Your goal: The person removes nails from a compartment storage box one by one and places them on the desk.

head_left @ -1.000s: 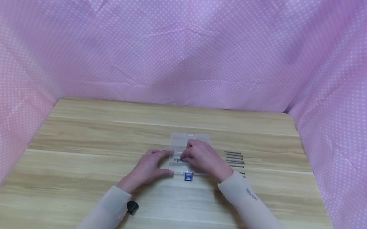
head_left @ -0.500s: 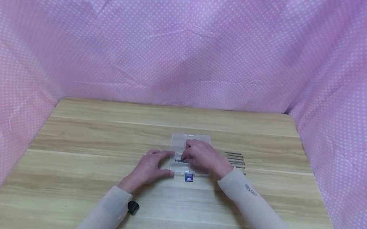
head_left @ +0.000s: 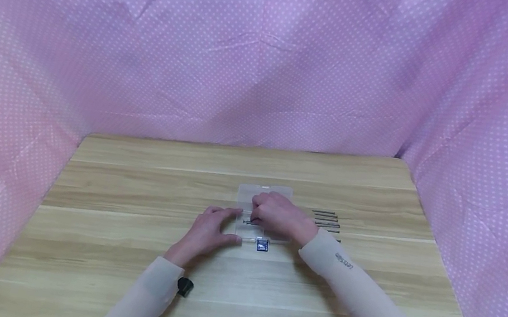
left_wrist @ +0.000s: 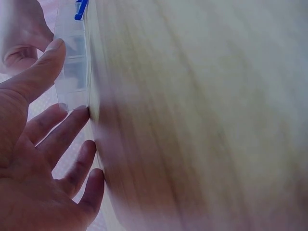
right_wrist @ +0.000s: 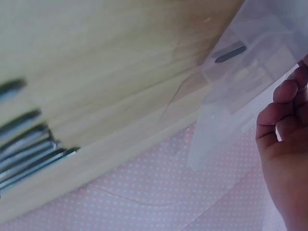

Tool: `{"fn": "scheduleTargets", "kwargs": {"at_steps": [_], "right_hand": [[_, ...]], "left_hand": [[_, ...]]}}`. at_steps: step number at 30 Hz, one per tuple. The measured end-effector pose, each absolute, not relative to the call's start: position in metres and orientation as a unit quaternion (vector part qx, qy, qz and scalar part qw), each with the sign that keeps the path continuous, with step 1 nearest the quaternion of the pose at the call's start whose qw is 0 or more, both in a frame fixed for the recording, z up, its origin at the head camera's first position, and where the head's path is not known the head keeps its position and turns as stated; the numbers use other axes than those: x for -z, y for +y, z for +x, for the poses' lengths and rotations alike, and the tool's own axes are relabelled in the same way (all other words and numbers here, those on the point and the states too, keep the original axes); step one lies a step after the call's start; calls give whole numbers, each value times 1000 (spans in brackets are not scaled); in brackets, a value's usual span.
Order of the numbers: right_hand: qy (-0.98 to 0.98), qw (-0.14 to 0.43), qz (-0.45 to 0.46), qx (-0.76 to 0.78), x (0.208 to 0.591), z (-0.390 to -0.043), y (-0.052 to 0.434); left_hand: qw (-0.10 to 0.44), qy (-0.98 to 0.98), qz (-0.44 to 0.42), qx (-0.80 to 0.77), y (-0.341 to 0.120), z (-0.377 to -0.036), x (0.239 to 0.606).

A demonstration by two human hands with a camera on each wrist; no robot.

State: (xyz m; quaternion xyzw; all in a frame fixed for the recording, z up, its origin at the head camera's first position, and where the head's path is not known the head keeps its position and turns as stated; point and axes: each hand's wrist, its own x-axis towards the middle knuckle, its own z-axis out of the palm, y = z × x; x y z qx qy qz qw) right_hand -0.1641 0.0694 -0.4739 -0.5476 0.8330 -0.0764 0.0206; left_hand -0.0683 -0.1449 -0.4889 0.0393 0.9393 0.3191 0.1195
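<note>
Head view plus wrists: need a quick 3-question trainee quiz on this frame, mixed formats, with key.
1. True or false: the clear box lies open on the table.
2. Multiple choice: the loose nails lie A) left of the box, B) right of the box, C) on the pink cloth.
3. Short answer: which hand is over the box, and which touches its side?

Key
1. True: its lid lies back, away from the person.
2. B.
3. The right hand is over the box, fingers curled at a nail; whether it grips the nail is hard to tell. The left hand rests its straight fingers against the box's left side.
</note>
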Motion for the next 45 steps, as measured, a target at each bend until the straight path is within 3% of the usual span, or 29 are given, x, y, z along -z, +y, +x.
{"fn": "scheduleTargets", "kwargs": {"at_steps": [7,17,22,45], "right_hand": [[830,24,-553,74,476,-168,70],[845,99,-505,147,471,-162,77],[848,107,-493,162,472,-162,78],[835,21,-474,279,457,-147,101]], "left_hand": [[118,939,45,-320,-143,-69,489],[125,939,35,-320,-142,-69,489],[127,939,33,-319,-144,-69,491],[118,940,42,-317,-146,-69,493]]}}
